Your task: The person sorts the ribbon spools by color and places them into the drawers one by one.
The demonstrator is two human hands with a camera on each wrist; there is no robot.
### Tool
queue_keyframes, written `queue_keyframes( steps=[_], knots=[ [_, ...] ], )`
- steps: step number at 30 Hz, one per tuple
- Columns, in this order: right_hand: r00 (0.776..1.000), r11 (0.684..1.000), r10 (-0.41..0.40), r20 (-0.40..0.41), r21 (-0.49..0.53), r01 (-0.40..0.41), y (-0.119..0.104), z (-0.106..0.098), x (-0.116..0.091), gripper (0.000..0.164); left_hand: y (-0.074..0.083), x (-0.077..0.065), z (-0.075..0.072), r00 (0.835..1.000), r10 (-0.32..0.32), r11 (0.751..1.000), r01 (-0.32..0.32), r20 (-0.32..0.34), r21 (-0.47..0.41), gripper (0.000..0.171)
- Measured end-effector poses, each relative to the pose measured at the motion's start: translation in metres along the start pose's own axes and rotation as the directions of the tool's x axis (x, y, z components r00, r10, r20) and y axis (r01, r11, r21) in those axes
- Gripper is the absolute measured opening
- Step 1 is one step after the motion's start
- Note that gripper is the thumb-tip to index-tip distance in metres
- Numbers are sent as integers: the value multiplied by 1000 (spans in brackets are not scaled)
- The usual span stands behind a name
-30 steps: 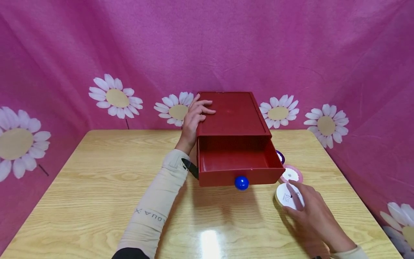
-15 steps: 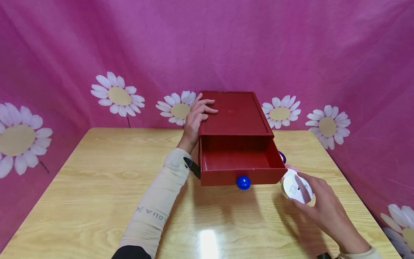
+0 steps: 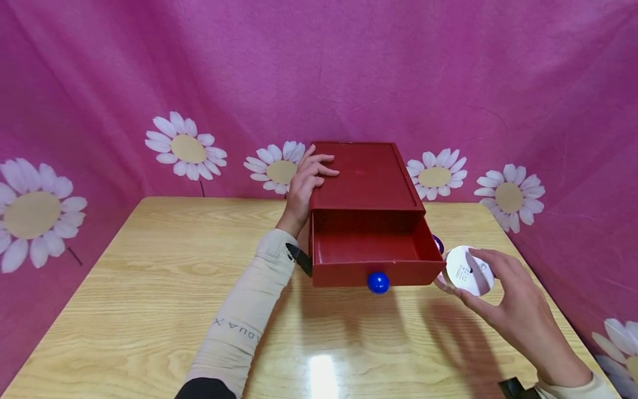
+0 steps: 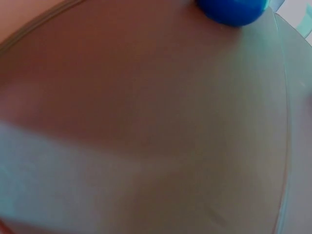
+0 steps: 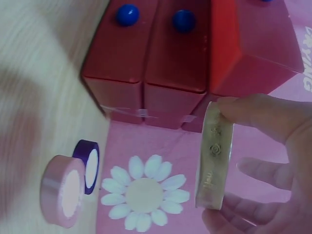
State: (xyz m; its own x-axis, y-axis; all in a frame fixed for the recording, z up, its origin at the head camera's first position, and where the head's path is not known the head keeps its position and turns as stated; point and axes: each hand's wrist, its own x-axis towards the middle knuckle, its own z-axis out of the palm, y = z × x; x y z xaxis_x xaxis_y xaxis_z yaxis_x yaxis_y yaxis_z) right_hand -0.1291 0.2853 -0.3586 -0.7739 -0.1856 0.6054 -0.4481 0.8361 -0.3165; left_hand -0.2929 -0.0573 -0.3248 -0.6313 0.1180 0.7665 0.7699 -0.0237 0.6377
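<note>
A red drawer cabinet (image 3: 366, 172) stands on the table, its top drawer (image 3: 344, 274) pulled out toward me with nothing inside that shows. On the drawer front is a round blue knob (image 3: 378, 283). My left hand (image 3: 304, 185) rests on the cabinet's upper left edge, fingers spread over the top; its thumb is hidden. Right of the drawer, my right hand (image 3: 523, 310) holds a spool of ribbon (image 3: 466, 270) between thumb and fingers, its white label side facing up. The right wrist view shows the pale gold printed ribbon (image 5: 213, 161) around its rim.
A purple ribbon spool (image 5: 89, 168) and a pink ribbon spool (image 5: 61, 192) lie on the table beside the cabinet's right side. Two closed drawers with blue knobs (image 5: 127, 15) sit below the open one. A pink flowered cloth (image 3: 349, 66) hangs behind the wooden table (image 3: 199, 266).
My right hand has lifted the gold ribbon spool off the table and carried it up and away from me, beside the drawer's right corner. The left hand stays on the cabinet.
</note>
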Motion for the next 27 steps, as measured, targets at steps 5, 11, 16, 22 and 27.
queue_keyframes(
  steps=[5,11,16,22,27],
  knots=[
    [999,1000,-26,-24,15,26,-6,-7,5,75,2,-1,1,1000,13,1000,-13,-4,6,33],
    [1000,1000,-17,-12,-1,17,-14,-17,10,79,1,-1,2,1000,15,1000,-14,-3,7,34],
    [999,999,-24,-22,-24,23,-19,-23,17,82,1,-1,0,1000,21,1000,-21,-9,8,34],
    [998,999,-39,-44,-14,38,-24,-31,27,82,-1,0,2,1000,11,1000,-11,-3,2,34],
    [996,998,-62,-65,4,62,-29,-37,37,81,-2,0,1,1000,3,1000,-3,-7,2,34]
  ],
)
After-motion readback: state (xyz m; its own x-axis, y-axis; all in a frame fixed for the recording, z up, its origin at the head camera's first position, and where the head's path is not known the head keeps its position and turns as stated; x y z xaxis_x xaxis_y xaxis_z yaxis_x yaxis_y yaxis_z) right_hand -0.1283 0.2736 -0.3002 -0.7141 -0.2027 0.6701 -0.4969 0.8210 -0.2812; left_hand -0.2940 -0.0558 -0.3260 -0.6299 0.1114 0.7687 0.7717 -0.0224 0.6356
